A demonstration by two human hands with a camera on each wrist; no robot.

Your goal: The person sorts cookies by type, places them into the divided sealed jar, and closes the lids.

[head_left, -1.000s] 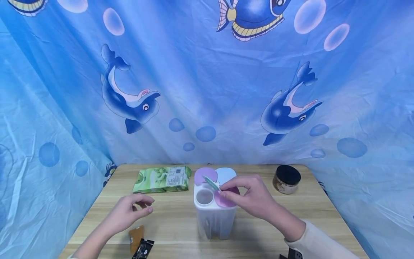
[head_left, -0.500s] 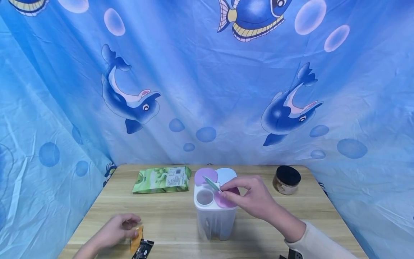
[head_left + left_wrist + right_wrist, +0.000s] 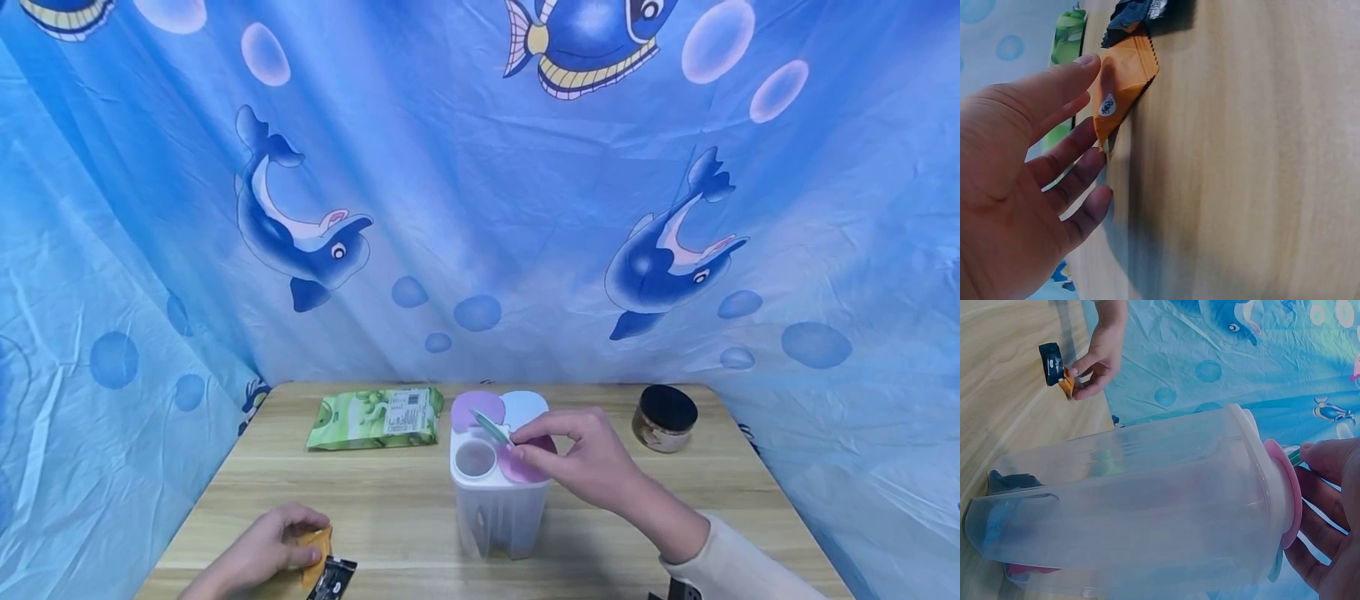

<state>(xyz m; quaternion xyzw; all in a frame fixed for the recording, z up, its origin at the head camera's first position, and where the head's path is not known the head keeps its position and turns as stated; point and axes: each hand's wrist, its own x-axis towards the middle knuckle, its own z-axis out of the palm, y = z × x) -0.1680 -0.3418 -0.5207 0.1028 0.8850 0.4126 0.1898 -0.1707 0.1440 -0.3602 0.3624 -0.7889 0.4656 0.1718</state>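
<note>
My left hand [image 3: 273,546] pinches a small orange snack packet [image 3: 1124,72] low over the table's front left, thumb on one side and fingers on the other. A black packet [image 3: 332,579] lies against the orange one. My right hand [image 3: 581,450] pinches a thin green round lid [image 3: 490,425], seen nearly edge-on, above a tall translucent storage box [image 3: 1147,500] with compartments. One round opening [image 3: 476,457] at its front left is uncovered. Purple [image 3: 477,408], light blue [image 3: 525,407] and pink [image 3: 522,472] lids cover the others. Dark and reddish items show through the box's bottom.
A green printed bag [image 3: 375,418] lies at the table's back left. At the back right stands a jar [image 3: 665,418] with a black lid. A blue sea-themed curtain [image 3: 480,250] hangs behind and beside the wooden table [image 3: 405,517].
My left hand has come down and towards me, from beside the green bag to the orange packet, and its fingers have closed on it. The right hand keeps the green lid in place.
</note>
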